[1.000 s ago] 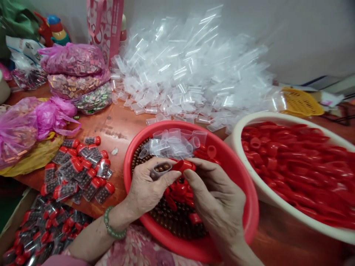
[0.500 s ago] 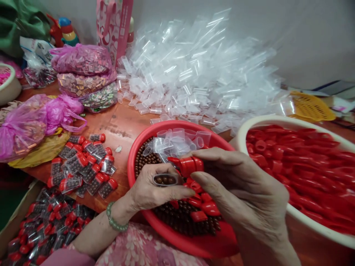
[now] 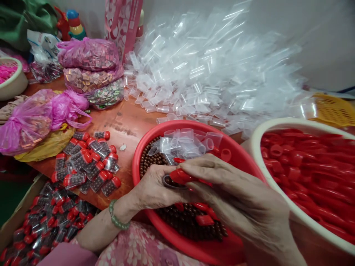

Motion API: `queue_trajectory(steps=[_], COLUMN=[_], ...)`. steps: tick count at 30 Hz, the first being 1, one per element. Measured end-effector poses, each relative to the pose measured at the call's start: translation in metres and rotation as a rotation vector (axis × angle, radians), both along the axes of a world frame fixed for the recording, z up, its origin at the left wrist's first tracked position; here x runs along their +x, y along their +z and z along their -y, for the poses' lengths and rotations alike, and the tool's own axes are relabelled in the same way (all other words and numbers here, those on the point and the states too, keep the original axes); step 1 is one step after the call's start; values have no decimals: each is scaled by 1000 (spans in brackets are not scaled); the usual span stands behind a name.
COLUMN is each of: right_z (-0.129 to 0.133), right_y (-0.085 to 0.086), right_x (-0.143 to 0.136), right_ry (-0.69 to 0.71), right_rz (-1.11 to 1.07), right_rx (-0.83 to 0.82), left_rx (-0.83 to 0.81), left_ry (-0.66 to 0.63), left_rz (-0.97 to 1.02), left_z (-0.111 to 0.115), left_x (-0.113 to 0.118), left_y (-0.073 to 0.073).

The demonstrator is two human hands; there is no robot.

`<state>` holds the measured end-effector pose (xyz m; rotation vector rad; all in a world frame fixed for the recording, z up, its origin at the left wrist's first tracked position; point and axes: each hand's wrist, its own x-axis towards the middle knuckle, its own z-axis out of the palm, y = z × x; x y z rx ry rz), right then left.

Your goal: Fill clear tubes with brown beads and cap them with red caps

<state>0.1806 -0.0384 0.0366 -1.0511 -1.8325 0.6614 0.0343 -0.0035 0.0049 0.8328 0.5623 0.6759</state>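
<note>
Over the red basin [image 3: 138,159], my left hand [image 3: 149,188] is closed around a clear plastic tube [image 3: 172,184], its mouth facing up with dark brown beads inside. My right hand [image 3: 238,195] pinches a red cap [image 3: 181,176] between thumb and fingers, tilted against the tube's open end. Part of the tube's mouth still shows beside the cap. Below my hands lie strings of brown beads [image 3: 188,221] and loose red caps [image 3: 204,220]. Empty clear tubes [image 3: 188,142] rest at the basin's far side. My palms hide the rest of the tube.
A white basin [image 3: 256,147] of red caps stands at right. Behind lies a large heap of clear tubes [image 3: 210,70]. Capped bead-filled tubes [image 3: 88,162] lie on the table at left, more in a box [image 3: 47,225] below. Pink bags [image 3: 88,55] sit at back left.
My right hand has moved left and down, bringing the red cap from above the tube onto its mouth. The view has shifted slightly, so the surroundings appear further right.
</note>
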Motion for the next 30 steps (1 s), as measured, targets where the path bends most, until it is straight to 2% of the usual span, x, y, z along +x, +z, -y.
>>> queue_trajectory(steps=[4,12,20,26,30], right_z=[-3,-6,-7,-5,-5], right_y=[-3,-3,-8,-14,-13], right_x=[3,3,11,15,16], right_ry=[45,31,70,-35,-47], right_rz=[90,215,195,186,178], right_rx=[-8,49,-40,-135,-225], left_rx=[-37,-77,-79,-85,-53], left_ry=[-4,-39,-101,-123,-132], left_rz=[15,-59,-69,-68,-102], left_z=[-1,-2,0,-3,-3], left_x=[-1,0,3,2,1], left_y=[0,-12,-21,-19,-17])
